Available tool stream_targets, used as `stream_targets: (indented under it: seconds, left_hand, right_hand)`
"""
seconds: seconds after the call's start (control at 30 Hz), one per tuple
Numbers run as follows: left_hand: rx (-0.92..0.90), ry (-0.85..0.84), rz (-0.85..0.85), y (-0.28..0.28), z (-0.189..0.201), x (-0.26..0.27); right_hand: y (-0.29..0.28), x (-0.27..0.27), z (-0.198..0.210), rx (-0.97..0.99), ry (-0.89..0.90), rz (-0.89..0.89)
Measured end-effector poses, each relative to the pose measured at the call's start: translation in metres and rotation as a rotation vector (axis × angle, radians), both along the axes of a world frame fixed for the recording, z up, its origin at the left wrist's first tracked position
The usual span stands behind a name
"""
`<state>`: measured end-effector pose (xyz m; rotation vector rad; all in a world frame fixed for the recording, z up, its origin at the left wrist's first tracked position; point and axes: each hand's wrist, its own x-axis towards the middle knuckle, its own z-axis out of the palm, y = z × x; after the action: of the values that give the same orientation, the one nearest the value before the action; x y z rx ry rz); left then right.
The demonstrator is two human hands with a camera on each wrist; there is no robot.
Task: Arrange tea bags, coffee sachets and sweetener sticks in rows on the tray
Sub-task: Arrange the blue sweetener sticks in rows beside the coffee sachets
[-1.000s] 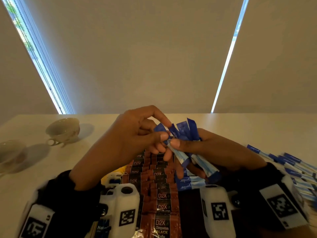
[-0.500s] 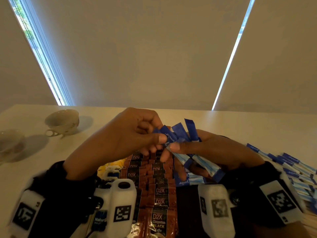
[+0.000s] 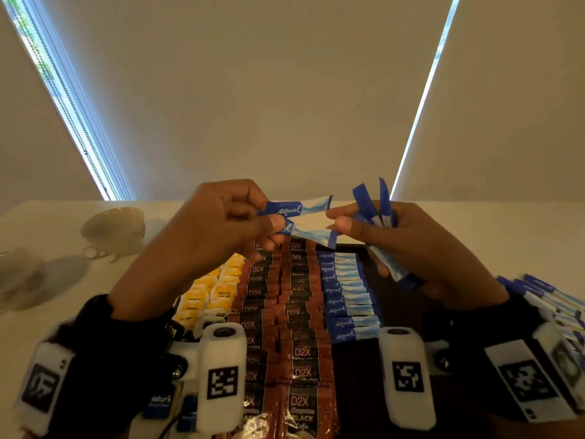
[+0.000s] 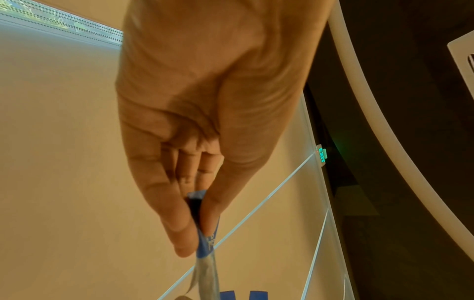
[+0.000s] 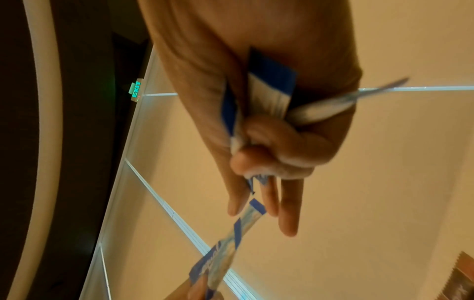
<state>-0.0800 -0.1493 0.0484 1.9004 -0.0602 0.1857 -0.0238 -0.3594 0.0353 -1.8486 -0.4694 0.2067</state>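
Note:
Both hands are raised above the dark tray [image 3: 402, 299]. My left hand [image 3: 266, 221] pinches two blue-and-white sweetener sticks [image 3: 304, 208] by their blue ends; the left wrist view shows them edge-on [image 4: 206, 241]. My right hand [image 3: 351, 224] grips a bundle of several sweetener sticks [image 3: 376, 213], seen fanned in the palm [image 5: 271, 91] in the right wrist view. On the tray lie rows of yellow tea bags [image 3: 218, 286], brown coffee sachets [image 3: 297, 312] and sweetener sticks [image 3: 348, 296].
Two pale teacups [image 3: 114, 229] [image 3: 19, 274] stand on the white table [image 3: 474, 236] at the left. A loose heap of sweetener sticks [image 3: 550, 299] lies on the table at the right. Window blinds hang behind the table.
My left hand has drawn two sticks out of the bundle and moved them left; the hands, close together before, now stand apart. The camera has tilted up a little.

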Motion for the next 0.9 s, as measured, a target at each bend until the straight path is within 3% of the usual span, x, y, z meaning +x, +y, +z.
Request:
stream_targets:
  seconds: [0.17,0.9]
  left_hand:
    - [-0.003,-0.003,0.008,0.001,0.0,-0.001]
    - [-0.067,-0.112,0.063,-0.005,-0.006,0.002]
  right_hand:
    - [0.008,-0.002,-0.005,0.109,-0.004,-0.07]
    - [0.013,-0.014,-0.002,0.07,-0.019,-0.103]
